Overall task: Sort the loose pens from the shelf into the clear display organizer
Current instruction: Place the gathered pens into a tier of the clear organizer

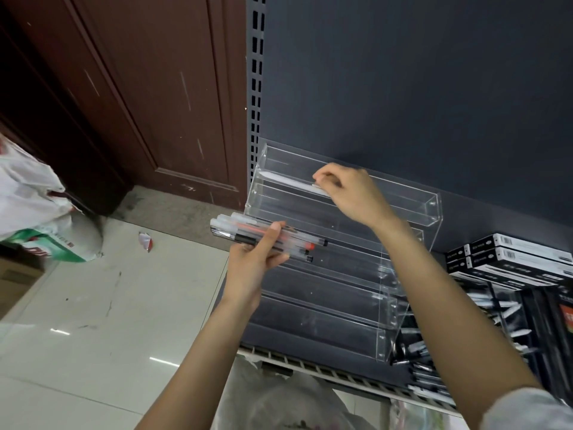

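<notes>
The left hand (251, 262) held a bundle of pens (263, 235) in a closed grip, fingers curled over the barrels and thumb underneath, just in front of the left end of the clear organizer (328, 293). The pens lay roughly level, clear-bodied, with black and red tips pointing toward the organizer's middle tiers. The right hand (347, 193) reached to the organizer's second tier from the top, its fingertips pinched narrow on a single pale pen (297, 184) that lay along that trough. The organizer stood on the shelf (310, 366), stepped in several clear troughs that rose toward the dark back panel (403, 88). Right of the organizer lay black boxes (514, 252) and a heap of loose dark pens (418, 352) on the same shelf. Left of the organizer were a brown door (124, 88), a pale tiled floor (93, 321) and a white bag (31, 200).
</notes>
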{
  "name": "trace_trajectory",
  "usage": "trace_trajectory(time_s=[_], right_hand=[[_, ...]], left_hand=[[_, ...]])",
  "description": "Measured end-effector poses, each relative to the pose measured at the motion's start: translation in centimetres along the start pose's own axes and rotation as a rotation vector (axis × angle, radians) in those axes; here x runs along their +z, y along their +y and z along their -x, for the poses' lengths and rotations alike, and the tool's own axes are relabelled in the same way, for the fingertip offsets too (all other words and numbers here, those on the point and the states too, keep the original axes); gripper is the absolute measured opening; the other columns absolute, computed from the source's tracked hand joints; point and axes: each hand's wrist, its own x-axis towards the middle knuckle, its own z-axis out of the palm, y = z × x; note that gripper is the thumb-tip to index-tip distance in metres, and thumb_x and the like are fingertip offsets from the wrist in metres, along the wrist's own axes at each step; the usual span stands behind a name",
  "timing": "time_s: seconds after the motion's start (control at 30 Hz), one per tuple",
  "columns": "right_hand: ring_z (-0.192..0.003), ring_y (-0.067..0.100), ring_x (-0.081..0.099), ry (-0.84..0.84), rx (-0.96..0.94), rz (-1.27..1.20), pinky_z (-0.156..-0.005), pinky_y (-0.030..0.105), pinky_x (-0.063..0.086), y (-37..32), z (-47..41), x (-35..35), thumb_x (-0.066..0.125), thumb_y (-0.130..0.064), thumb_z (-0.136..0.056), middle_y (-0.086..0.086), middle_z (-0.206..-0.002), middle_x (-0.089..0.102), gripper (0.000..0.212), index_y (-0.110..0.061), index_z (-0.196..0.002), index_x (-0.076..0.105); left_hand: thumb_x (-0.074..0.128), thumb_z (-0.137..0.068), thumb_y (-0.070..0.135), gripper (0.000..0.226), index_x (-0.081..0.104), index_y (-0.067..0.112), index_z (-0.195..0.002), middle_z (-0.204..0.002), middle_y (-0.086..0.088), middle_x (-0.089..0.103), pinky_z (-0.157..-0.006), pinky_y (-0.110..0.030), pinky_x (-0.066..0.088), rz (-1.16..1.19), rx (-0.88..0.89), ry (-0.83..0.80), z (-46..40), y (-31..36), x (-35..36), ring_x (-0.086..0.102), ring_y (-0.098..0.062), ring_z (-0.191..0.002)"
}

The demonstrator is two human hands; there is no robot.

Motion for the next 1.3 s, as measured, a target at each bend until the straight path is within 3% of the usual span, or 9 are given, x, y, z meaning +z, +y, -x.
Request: trace_trajectory(time_s=[0.1, 0.27, 0.4, 0.6, 0.77, 0.9, 1.03, 1.17, 1.3], right_hand=[[-0.109, 0.013, 0.057, -0.022, -0.051, 0.107, -0.087, 0.029, 0.043, 0.2, 0.7, 0.6, 0.039, -0.036, -0.1, -0.006, -0.118, 0.064, 0.03, -0.019, -0.117, 0.057], [-0.12, 0.012, 0.045, 0.066, -0.15, 0.031, -0.095, 0.026, 0.035, -0.2, 2.2, 0.5, 0.04, -0.036, -0.1, -0.007, -0.128, 0.057, 0.033, -0.021, -0.125, 0.054], [-0.092, 0.003, 0.057, 0.12, -0.31, -0.018, -0.081, 0.017, 0.044, -0.7, 5.8, -0.1, 0.06, -0.024, -0.091, -0.012, -0.098, 0.064, 0.016, -0.019, -0.104, 0.067], [-0.074, -0.005, 0.062, 0.051, -0.179, -0.138, -0.066, 0.006, 0.043, 0.2, 9.3, 0.2, 0.072, -0.019, -0.082, -0.014, -0.081, 0.068, 0.012, -0.021, -0.094, 0.07], [-0.084, -0.006, 0.063, -0.014, -0.105, -0.267, -0.073, 0.006, 0.045, 0.7, 10.4, -1.7, 0.07, -0.011, -0.082, -0.012, -0.095, 0.071, 0.023, -0.021, -0.103, 0.069], [-0.083, -0.002, 0.063, 0.038, -0.058, -0.278, -0.072, 0.01, 0.047, 2.1, 10.6, -3.4, 0.068, -0.008, -0.084, -0.012, -0.092, 0.07, 0.023, -0.023, -0.101, 0.068], [-0.078, 0.0, 0.063, 0.255, -0.059, -0.121, -0.073, 0.014, 0.05, 3.5, 9.3, -3.4, 0.071, -0.01, -0.082, -0.009, -0.087, 0.07, 0.021, -0.02, -0.1, 0.072], [-0.082, 0.007, 0.067, 0.144, -0.092, -0.004, -0.079, 0.029, 0.057, 3.3, 7.3, -0.5, 0.071, -0.014, -0.082, -0.003, -0.094, 0.074, 0.023, -0.018, -0.105, 0.072], [-0.083, 0.007, 0.068, 0.133, -0.142, 0.008, -0.081, 0.03, 0.056, 2.0, 5.1, 1.8, 0.07, -0.013, -0.083, -0.004, -0.092, 0.074, 0.019, -0.019, -0.101, 0.073]], left_hand=[[0.061, -0.09, 0.022, 0.016, 0.073, 0.012, -0.095, -0.084, -0.002, 0.075, -0.063, -0.016, 0.054, -0.025, 0.002, 0.0, 0.2, -0.1, 0.2, 0.071, -0.011, -0.079], [0.064, -0.083, 0.028, 0.026, 0.071, 0.009, -0.099, -0.087, -0.002, 0.074, -0.064, -0.017, 0.053, -0.051, 0.018, -0.029, 0.5, -0.1, 0.4, 0.07, -0.01, -0.081], [0.066, -0.081, 0.029, 0.031, 0.07, 0.007, -0.102, -0.09, -0.006, 0.073, -0.065, -0.018, 0.054, -0.058, 0.033, -0.033, 0.5, -0.2, 0.9, 0.069, -0.011, -0.081], [0.062, -0.088, 0.019, 0.016, 0.071, 0.013, -0.1, -0.083, 0.0, 0.073, -0.063, -0.018, 0.054, -0.105, 0.05, -0.113, 1.0, -0.7, 2.2, 0.069, -0.01, -0.079], [0.06, -0.09, 0.015, 0.014, 0.069, 0.019, -0.1, -0.087, 0.001, 0.075, -0.064, -0.021, 0.056, -0.194, 0.107, -0.232, 1.4, -0.9, 4.8, 0.07, -0.012, -0.085], [0.06, -0.09, 0.017, 0.016, 0.069, 0.019, -0.103, -0.093, -0.002, 0.073, -0.065, -0.022, 0.056, -0.228, 0.134, -0.29, 1.0, -0.9, 6.6, 0.07, -0.015, -0.087], [0.058, -0.092, 0.016, 0.012, 0.07, 0.017, -0.096, -0.092, 0.004, 0.072, -0.064, -0.018, 0.053, -0.139, 0.188, -0.094, 0.3, -1.2, 5.5, 0.068, -0.01, -0.088], [0.061, -0.09, 0.018, 0.014, 0.069, 0.008, -0.093, -0.075, 0.006, 0.073, -0.063, -0.018, 0.054, -0.094, 0.2, 0.08, -0.4, -0.8, 1.7, 0.069, -0.007, -0.076], [0.063, -0.089, 0.019, 0.021, 0.066, 0.003, -0.103, -0.076, 0.003, 0.073, -0.06, -0.016, 0.053, -0.128, 0.181, 0.096, -0.4, -0.4, -0.2, 0.07, -0.007, -0.076]])
